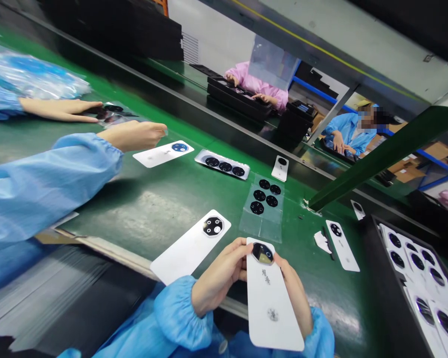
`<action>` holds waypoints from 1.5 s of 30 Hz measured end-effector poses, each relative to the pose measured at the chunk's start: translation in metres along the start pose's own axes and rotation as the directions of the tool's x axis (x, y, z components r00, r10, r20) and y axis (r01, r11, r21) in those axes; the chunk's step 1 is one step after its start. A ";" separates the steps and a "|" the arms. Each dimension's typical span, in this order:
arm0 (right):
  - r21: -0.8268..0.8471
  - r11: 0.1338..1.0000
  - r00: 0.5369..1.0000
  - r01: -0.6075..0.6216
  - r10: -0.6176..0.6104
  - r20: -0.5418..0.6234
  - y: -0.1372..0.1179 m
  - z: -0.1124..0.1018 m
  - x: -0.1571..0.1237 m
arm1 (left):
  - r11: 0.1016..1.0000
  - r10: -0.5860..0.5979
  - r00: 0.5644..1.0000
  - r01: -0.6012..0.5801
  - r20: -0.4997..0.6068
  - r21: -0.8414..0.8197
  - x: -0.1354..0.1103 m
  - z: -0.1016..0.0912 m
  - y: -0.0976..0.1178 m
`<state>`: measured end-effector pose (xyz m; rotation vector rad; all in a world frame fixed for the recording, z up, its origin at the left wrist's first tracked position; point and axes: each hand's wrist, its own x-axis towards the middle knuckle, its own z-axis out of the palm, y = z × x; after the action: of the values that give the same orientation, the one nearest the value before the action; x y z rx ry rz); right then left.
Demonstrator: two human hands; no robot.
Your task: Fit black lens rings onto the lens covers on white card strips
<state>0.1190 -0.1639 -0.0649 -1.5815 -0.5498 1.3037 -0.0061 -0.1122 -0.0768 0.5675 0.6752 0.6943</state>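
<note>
A white phone back cover (272, 303) with a round, dark camera lens cover (263, 253) at its top is held between my two hands. My left hand (222, 276) grips its upper left edge, thumb beside the lens. Along the right edge lies my right hand (293, 291), its fingers partly hidden behind the cover. To the left, another white back cover (188, 251) rests on the green bench. Just beyond my hands, a clear plastic sheet (261, 226) carries several black lens covers (259, 195).
At left, a co-worker's hands (134, 135) work near a white cover (160, 155). A strip of three lens covers (224, 166) lies mid-bench (142, 199). On the right stand a loose cover (342, 246), a black tray (381, 278) of covers and a green post (388, 154).
</note>
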 end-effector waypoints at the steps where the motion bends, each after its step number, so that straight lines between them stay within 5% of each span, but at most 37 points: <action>1: -0.005 1.000 1.000 0.001 -0.001 0.001 0.000 -0.001 0.000 | 1.000 0.000 1.000 0.000 0.000 -0.006 0.001 -0.001 -0.001; 15: 0.155 0.985 0.996 0.076 -0.083 0.039 0.011 0.003 0.004 | 0.983 0.039 0.999 -0.044 0.031 0.178 0.000 -0.005 -0.001; 29: -0.049 0.976 0.976 0.214 -0.213 0.035 0.025 -0.004 0.007 | 0.960 0.106 0.979 -0.147 0.174 0.239 0.001 -0.017 0.000; 35: -0.058 0.967 0.968 0.249 -0.247 0.037 0.024 -0.003 0.009 | 0.965 0.117 0.982 -0.148 0.149 0.218 0.000 -0.019 0.000; 39: -0.100 0.969 0.967 0.225 -0.209 0.148 0.034 -0.003 0.007 | 0.956 0.226 0.973 -0.214 -0.037 0.200 0.003 -0.022 0.004; 42: -0.174 0.960 0.944 0.220 -0.165 0.284 0.033 -0.007 0.011 | 0.905 0.352 0.930 -0.308 -0.108 0.294 0.003 -0.031 0.013; 45: -0.241 0.937 0.918 0.255 -0.156 0.366 0.008 -0.010 0.028 | 0.695 0.465 0.884 -0.399 0.050 0.598 -0.006 -0.052 0.025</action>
<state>0.1351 -0.1482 -0.0861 -1.4772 -1.1380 1.3882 -0.0566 -0.0876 -0.0915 1.3194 0.8769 0.9640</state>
